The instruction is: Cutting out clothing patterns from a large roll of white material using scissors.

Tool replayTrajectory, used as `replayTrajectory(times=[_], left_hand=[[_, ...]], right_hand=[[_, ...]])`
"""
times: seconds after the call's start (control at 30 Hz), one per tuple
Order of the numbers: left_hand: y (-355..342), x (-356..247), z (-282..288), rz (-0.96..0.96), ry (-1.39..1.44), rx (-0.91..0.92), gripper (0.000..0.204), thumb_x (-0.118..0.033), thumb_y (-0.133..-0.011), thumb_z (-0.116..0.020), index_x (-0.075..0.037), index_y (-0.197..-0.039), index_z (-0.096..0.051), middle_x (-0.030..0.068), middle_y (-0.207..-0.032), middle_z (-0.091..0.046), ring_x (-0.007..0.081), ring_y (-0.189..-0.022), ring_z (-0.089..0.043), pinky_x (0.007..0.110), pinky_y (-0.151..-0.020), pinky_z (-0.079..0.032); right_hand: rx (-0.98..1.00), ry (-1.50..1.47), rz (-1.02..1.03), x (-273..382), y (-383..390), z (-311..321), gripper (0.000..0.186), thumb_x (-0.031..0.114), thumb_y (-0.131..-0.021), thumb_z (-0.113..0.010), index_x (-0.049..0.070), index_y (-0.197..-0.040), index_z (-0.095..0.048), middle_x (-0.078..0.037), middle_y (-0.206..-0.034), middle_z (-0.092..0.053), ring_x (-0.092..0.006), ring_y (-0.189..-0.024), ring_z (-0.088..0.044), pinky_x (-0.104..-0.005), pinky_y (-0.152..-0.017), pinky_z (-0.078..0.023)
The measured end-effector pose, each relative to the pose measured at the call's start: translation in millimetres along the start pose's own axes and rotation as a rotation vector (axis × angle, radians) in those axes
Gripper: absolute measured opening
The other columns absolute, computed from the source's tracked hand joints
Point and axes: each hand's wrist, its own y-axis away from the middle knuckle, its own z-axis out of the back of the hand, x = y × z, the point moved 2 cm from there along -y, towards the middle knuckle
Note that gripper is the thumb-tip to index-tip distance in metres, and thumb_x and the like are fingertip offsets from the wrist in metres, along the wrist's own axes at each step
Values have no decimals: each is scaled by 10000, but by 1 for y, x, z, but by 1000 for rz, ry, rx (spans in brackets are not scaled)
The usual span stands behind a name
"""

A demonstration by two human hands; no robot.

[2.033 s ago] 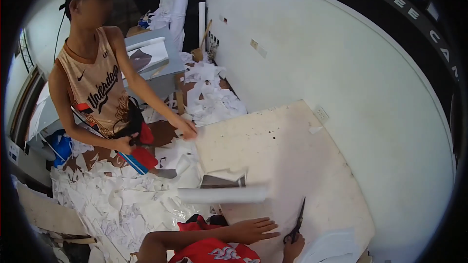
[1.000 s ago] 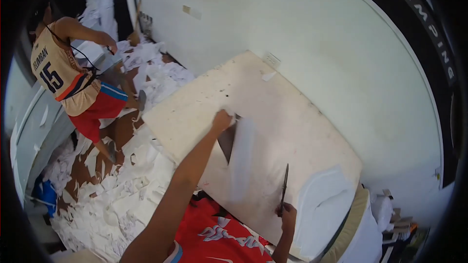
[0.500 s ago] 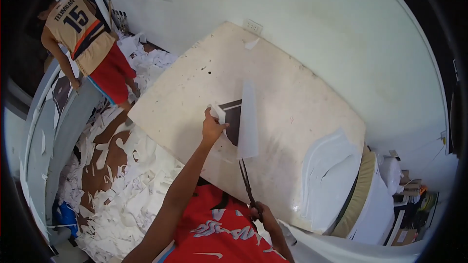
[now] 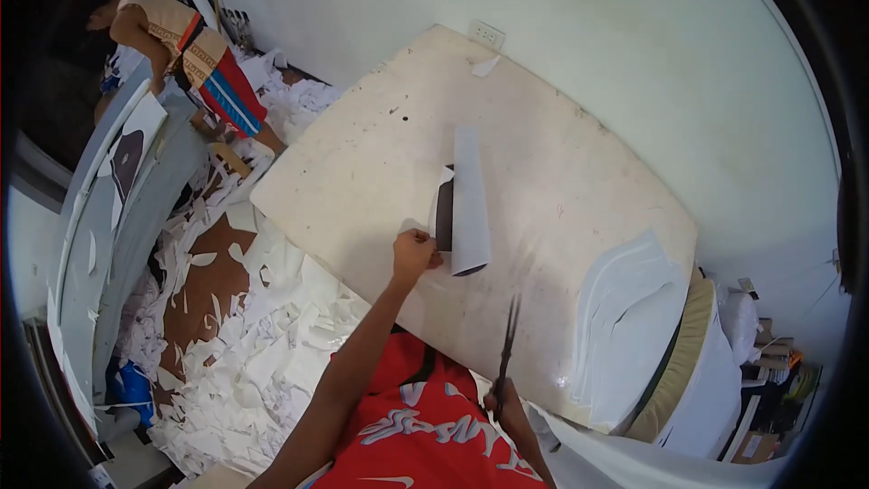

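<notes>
My left hand (image 4: 415, 254) pinches the lower left of a rolled white sheet (image 4: 471, 195), whose dark printed face (image 4: 444, 217) shows along its left side. The roll lies near the middle of a large cream board table (image 4: 561, 172). My right hand (image 4: 503, 398), low in the view by the table's front edge, grips long black scissors (image 4: 508, 344) that point up toward the roll, slightly apart from it; the blades are a little blurred. A pile of white cut shapes (image 4: 625, 317) lies on the table to the right.
A person (image 4: 195, 54) bends over a grey table (image 4: 113, 235) at left, which bears paper pieces. White scraps (image 4: 235, 353) litter the brown floor. A wall (image 4: 679, 54) runs behind the cream table. A padded panel (image 4: 674, 362) and stacked items (image 4: 760, 398) stand at right.
The co-worker went from facing my table to bending over the grey one. My left hand reached to the sheet and took hold, and the sheet's dark face narrowed. The view swung with my head.
</notes>
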Motion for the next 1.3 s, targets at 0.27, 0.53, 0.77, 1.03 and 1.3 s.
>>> replayTrajectory(times=[0.27, 0.53, 0.77, 1.03, 1.3], left_hand=[[-16, -14, 4, 47, -114, 21, 252, -148, -896, -571, 52, -757, -636, 125, -639, -673, 208, -524, -677, 319, -474, -544], [-2, 1, 12, -134, -310, 115, 218, -135, -888, -619, 61, -802, -659, 94, -601, -634, 164, -487, -608, 285, -462, -479], [6, 6, 6, 30, 102, 92, 195, -135, -861, -670, 48, -796, -685, 60, -598, -598, 136, -505, -576, 266, -483, -465], [18, 12, 16, -102, -547, 148, 256, -167, -918, -633, 74, -849, -680, 94, -659, -644, 156, -521, -622, 296, -488, -510], [21, 9, 20, -20, -483, 186, 284, -192, -874, -619, 49, -744, -693, 116, -566, -634, 204, -482, -648, 337, -540, -524]], right_hand=[[283, 235, 24, 18, -19, -6, 510, 448, -846, -711, -9, -1027, -575, -156, -822, -663, -246, -714, -629, -379, -699, -497], [514, -22, -15, 80, -36, -21, 332, 370, -957, -543, 40, -987, -555, -33, -704, -601, -132, -598, -563, -268, -528, -395], [412, -154, 51, 84, -49, -33, 370, 383, -950, -616, 26, -935, -519, -41, -687, -558, -147, -612, -547, -299, -575, -433], [348, -227, 14, 82, -86, -50, 352, 373, -947, -624, 38, -909, -520, -33, -667, -543, -143, -581, -550, -296, -567, -452], [198, -83, -10, 94, -97, -58, 426, 452, -900, -684, 55, -798, -570, -8, -562, -540, -120, -459, -515, -256, -466, -388]])
